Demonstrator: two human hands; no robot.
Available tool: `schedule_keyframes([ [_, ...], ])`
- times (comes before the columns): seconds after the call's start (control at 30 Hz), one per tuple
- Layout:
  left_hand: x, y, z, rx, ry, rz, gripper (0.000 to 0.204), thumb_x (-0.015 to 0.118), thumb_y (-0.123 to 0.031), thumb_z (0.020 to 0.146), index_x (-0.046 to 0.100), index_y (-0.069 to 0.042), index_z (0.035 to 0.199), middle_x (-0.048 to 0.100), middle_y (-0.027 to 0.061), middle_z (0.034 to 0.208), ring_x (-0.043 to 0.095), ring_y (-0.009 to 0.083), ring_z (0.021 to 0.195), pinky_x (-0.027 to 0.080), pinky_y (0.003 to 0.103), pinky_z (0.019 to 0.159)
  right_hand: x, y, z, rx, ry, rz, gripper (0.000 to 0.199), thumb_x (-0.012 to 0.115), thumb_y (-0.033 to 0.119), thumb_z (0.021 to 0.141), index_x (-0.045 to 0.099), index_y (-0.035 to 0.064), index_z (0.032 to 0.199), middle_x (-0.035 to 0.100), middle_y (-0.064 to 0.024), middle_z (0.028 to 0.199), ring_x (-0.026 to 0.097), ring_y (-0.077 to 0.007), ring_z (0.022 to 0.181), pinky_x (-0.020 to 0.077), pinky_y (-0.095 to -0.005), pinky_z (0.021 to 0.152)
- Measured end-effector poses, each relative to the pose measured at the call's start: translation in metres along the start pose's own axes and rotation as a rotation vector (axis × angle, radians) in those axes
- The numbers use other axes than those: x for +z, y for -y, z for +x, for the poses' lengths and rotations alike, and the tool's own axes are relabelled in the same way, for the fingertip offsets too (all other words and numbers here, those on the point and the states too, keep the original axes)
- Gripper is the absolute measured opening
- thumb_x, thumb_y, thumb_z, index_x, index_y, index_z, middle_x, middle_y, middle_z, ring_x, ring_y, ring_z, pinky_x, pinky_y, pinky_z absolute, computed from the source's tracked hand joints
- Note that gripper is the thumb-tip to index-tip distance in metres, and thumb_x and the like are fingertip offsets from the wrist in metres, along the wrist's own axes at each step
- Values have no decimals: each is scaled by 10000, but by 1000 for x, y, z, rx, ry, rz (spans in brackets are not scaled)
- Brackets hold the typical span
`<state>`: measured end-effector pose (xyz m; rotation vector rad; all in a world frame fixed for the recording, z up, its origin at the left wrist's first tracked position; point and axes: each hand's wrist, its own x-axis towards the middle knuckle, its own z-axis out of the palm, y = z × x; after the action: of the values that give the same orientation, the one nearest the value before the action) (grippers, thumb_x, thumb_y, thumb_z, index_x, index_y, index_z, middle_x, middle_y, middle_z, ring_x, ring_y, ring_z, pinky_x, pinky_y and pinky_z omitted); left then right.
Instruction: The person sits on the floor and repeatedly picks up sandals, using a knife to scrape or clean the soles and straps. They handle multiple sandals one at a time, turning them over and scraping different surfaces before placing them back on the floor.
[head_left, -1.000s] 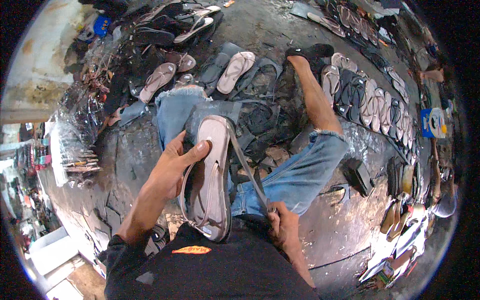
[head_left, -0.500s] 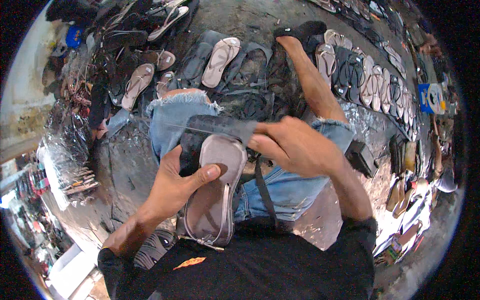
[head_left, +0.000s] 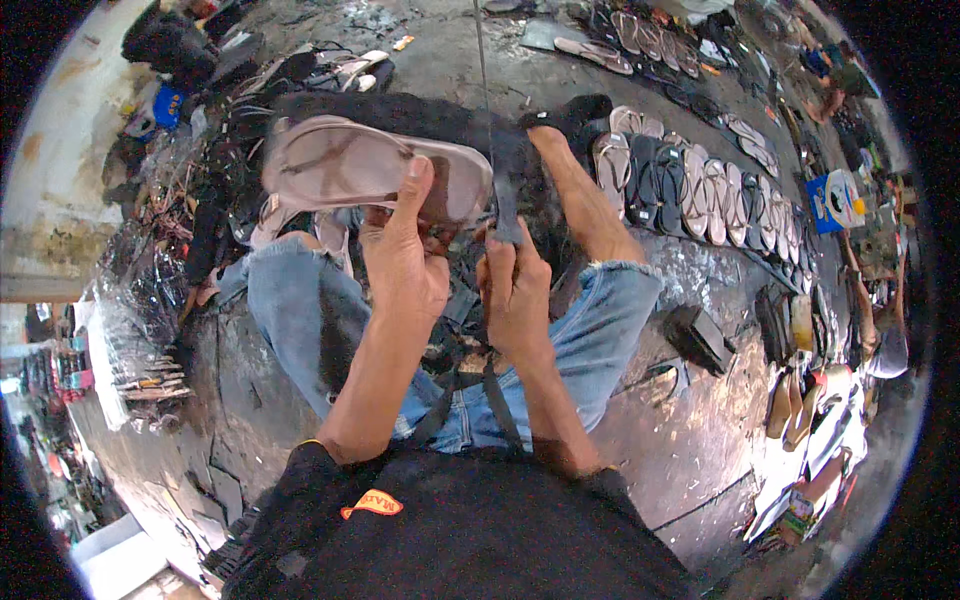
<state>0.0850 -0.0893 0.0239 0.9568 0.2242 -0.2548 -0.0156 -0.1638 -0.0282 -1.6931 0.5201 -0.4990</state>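
Observation:
My left hand (head_left: 405, 265) grips a pinkish-beige flip-flop sandal (head_left: 370, 175), held up sideways with its sole facing me and my thumb pressed on it. Close beside it, my right hand (head_left: 515, 290) pinches a dark strap (head_left: 505, 215) at the sandal's right end. A thin thread or wire (head_left: 482, 80) runs straight up from that spot. Both hands hover above my knees in torn blue jeans (head_left: 300, 310). My bare foot (head_left: 575, 170) stretches out ahead on the ground.
Rows of sandals (head_left: 690, 185) lie on the dark ground at the right. A heap of sandals and straps (head_left: 230, 110) sits at the upper left. A dark block-shaped object (head_left: 700, 335) lies by my right knee. More footwear (head_left: 790, 400) lines the right edge.
The sandal has been lifted from my lap and turned from lengthwise to sideways. My right hand has moved from on top of it to its right end, now pinching the strap.

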Motion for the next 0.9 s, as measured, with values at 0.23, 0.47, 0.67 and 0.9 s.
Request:
schedule_keyframes([
  [0.23, -31, -24, -26, -222, 33, -149, 288, 700, -178, 968, 659, -71, 1232, 710, 74, 1220, 692, 215, 1104, 591, 384, 923, -46, -40, -117, -25, 18, -396, 316, 543, 403, 1039, 594, 92, 1018, 605, -186, 696, 635, -397, 638, 476, -447, 570],
  [0.47, -68, -6, -48, -265, 107, 166, 412, 751, -132, 920, 603, -69, 1300, 706, 54, 1187, 688, 193, 1084, 569, 381, 940, -76, -4, -68, 26, 231, -434, 353, 521, 420, 1042, 573, 83, 950, 606, -213, 668, 626, -446, 636, 444, -525, 554],
  [0.67, -78, -16, -53, -244, 125, 316, 340, 750, -117, 883, 616, -37, 1185, 708, 74, 1036, 701, 196, 912, 575, 346, 821, -56, 11, -60, 126, 437, -341, 296, 540, 364, 1035, 585, 77, 1087, 643, -244, 709, 630, -474, 662, 462, -577, 593],
  [0.9, -87, 26, -27, 2, -202, 645, 363, 684, -344, 976, 639, 14, 1013, 647, 32, 865, 561, 106, 718, 448, 279, 623, -22, -7, -94, 222, 339, -258, 287, 549, 349, 1029, 572, 81, 1132, 651, -257, 718, 633, -499, 678, 477, -581, 608],
])
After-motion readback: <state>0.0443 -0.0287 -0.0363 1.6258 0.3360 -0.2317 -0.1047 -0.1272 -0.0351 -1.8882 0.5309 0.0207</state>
